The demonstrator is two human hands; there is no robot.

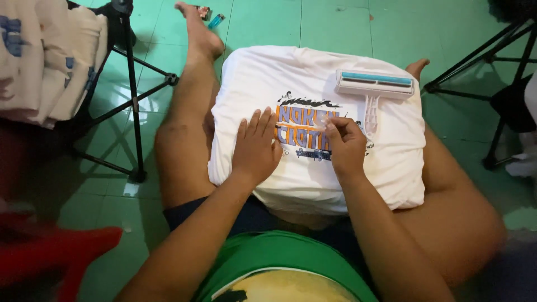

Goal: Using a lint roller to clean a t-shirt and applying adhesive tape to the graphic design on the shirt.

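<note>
A folded white T-shirt [386, 156] with a blue and orange print lies across my lap. My left hand [255, 146] rests flat on it, fingers spread, at the left edge of the print. My right hand [344, 144] is on the print, with its fingertips pinched on something small and pale that I cannot make out. A white lint brush [373, 85] with a blue strip lies on the shirt just beyond my right hand, handle pointing toward it.
I sit on a green tiled floor [268, 22] with my legs out. A black tripod [133, 95] stands at left beside a pile of white cloth [45, 61]. Another black stand [492, 56] is at right. A lighter [216, 21] lies near my foot. Something red [50, 251] sits lower left.
</note>
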